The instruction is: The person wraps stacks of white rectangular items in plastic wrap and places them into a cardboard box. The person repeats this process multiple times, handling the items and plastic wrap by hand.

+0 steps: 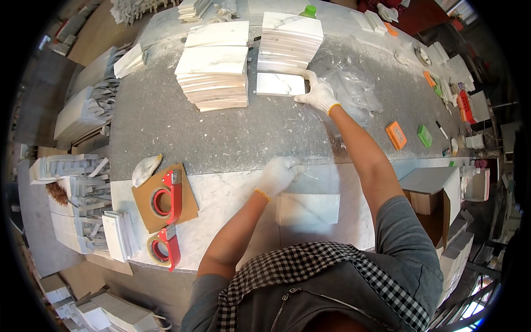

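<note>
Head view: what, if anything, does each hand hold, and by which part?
The right hand appears to hold a white tile by its right end, thumb at the near corner. No held thing shows in the left hand.

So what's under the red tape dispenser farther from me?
Brown cardboard lies under that tape dispenser and shows on both sides of it. The patch right beneath its red body is covered, so anything else there can't be seen.
</note>
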`<action>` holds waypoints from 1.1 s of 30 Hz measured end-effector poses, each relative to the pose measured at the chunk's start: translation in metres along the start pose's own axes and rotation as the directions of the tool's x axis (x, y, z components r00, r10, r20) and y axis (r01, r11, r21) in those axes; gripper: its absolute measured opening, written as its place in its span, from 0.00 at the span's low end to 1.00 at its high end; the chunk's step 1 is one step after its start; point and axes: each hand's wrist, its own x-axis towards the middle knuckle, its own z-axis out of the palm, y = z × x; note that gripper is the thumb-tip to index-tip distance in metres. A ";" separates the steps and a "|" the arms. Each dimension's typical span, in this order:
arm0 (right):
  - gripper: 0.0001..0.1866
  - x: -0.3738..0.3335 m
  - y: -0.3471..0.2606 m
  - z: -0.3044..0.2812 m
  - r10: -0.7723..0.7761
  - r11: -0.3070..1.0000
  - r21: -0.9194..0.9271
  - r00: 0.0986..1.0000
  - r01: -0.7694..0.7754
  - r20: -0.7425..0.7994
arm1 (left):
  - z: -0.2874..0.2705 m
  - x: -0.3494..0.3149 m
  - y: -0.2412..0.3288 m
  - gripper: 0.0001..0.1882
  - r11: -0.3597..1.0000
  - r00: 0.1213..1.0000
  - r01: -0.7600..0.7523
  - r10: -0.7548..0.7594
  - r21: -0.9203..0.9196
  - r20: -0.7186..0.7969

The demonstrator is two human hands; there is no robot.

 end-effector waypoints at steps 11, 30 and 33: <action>0.44 -0.006 -0.025 -0.008 -0.299 0.865 -0.396 0.951 0.307 0.084 | 0.007 0.005 -0.017 0.16 0.999 0.999 -0.041 0.041 0.004 -0.001; 0.50 -0.133 -0.085 -0.060 -0.389 0.880 0.286 0.921 0.381 -0.028 | 0.008 0.013 -0.018 0.19 0.997 1.000 -0.003 0.002 -0.082 -0.013; 0.47 -0.201 -0.092 -0.081 -0.494 0.870 -0.016 0.869 0.493 -0.022 | 0.015 0.033 -0.052 0.17 0.972 0.970 -0.234 0.231 -0.037 -0.080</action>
